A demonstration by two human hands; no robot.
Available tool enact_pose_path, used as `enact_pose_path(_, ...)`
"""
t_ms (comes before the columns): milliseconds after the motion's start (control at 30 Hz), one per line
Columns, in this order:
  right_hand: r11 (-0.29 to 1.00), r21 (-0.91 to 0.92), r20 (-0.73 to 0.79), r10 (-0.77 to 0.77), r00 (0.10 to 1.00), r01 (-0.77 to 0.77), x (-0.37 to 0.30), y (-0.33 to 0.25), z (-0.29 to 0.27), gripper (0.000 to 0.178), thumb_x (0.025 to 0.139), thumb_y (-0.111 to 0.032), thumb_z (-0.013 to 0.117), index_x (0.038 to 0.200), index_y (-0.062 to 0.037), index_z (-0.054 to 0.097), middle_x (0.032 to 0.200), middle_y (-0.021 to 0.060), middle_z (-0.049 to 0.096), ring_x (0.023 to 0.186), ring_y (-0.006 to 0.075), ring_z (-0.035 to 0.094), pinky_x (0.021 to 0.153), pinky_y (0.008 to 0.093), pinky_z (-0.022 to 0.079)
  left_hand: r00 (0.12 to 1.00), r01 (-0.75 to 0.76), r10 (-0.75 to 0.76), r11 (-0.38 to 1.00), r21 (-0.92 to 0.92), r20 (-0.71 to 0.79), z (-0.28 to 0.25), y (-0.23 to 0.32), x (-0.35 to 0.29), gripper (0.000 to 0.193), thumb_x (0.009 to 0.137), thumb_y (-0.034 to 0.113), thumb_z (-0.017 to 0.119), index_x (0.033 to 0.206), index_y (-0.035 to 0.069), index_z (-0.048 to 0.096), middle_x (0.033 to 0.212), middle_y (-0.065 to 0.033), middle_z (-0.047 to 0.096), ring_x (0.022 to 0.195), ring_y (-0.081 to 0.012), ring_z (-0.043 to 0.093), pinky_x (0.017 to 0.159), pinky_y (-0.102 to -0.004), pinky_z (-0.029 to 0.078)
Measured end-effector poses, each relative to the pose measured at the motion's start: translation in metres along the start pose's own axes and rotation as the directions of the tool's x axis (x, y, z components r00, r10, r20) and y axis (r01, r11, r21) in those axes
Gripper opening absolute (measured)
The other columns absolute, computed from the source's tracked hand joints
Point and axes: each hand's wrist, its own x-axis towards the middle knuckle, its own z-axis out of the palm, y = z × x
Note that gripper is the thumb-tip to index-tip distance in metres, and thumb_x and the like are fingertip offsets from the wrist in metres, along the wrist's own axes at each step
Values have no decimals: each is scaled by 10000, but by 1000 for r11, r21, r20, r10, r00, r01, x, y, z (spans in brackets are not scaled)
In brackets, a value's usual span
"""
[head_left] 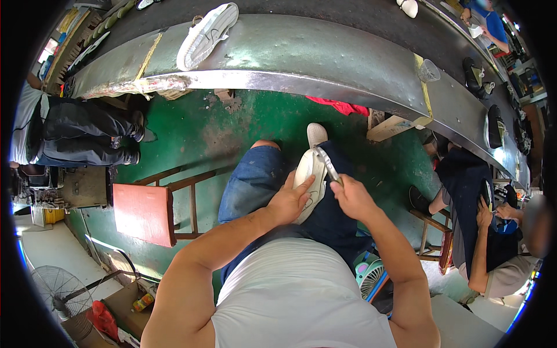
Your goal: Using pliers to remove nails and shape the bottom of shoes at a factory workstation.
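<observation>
A whitish shoe (pixel 312 200) lies lengthwise over my thighs, its far end pointing away from me. My left hand (pixel 291 198) grips it from the left side, with fingers spread across its surface. In my right hand (pixel 352 196) is a silver metal hand tool (pixel 328 162) with a curved head, held by its handle. The tool's head touches or hovers just over the far right edge of the shoe; I cannot tell which. My fist hides most of the handle. Another white shoe (pixel 208 36) rests on the metal ledge ahead.
A long metal-edged bench (pixel 325 64) crosses ahead, with a clear cup (pixel 429 71) and dark shoes (pixel 494 126) at right. A brown stool (pixel 144 213) stands left, a small green fan (pixel 369 275) by my right hip. Co-workers sit right (pixel 478 232) and stand left (pixel 75 130).
</observation>
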Motion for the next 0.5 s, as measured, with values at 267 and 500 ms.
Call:
enact_pose_path(267,977,88,201,173,964,-194,-30,17,10,409,1021,-368,501,965,21,611,851,215,685,816,381,674,752,455,518,929,336,-363,756,-562,68,18,-18,-37,748,961,202,627,1559,0,226,1594,-303,205,1466,-345,315,1168,-370,310)
enact_pose_path(500,844,479,-44,295,954,-239,-72,49,48,360,1046,-321,507,1094,23,603,884,68,658,761,134,619,699,283,499,924,368,-284,838,-403,254,-36,25,-26,960,867,215,730,1594,58,123,1439,-319,464,1315,-355,525,1095,-360,411)
